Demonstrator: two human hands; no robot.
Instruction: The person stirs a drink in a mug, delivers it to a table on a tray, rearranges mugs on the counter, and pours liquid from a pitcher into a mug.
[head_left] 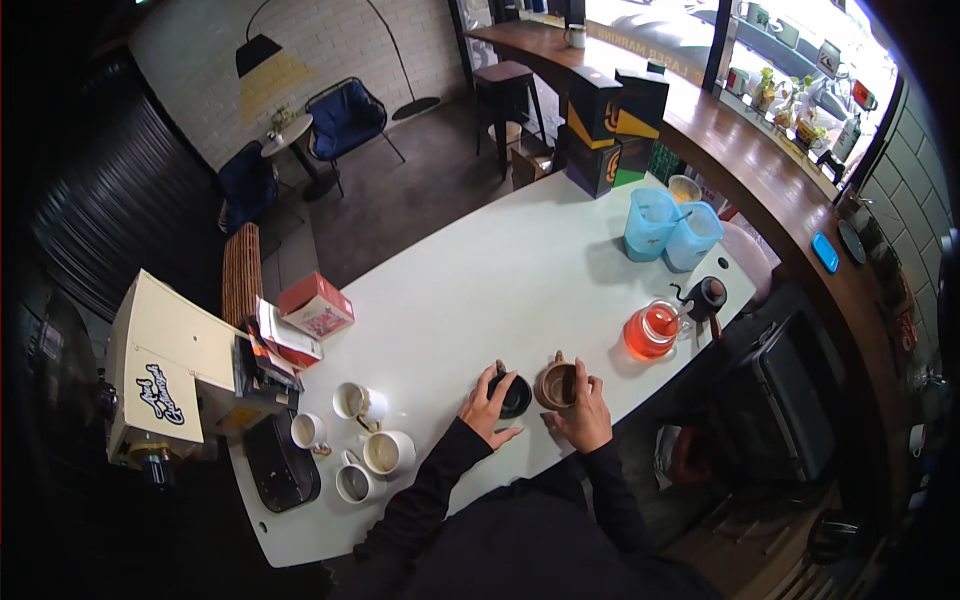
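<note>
On the white table [440,300], near its front edge, a black cup [515,397] and a brown cup [555,386] stand side by side with a small gap. My left hand [486,408] is at the left side of the black cup, its fingers curved round the rim and handle. At the right side of the brown cup is my right hand [587,415], fingers bent over its edge. Both cups look upright. To the left stand several white cups [389,453]. A glass pot of red liquid [650,331] sits to the right.
Two blue pitchers [652,225] and a black kettle [708,295] stand at the right. Black boxes [593,130] are at the far end. At the left are a cream machine [165,365], a black tray [280,465] and a red box [317,305].
</note>
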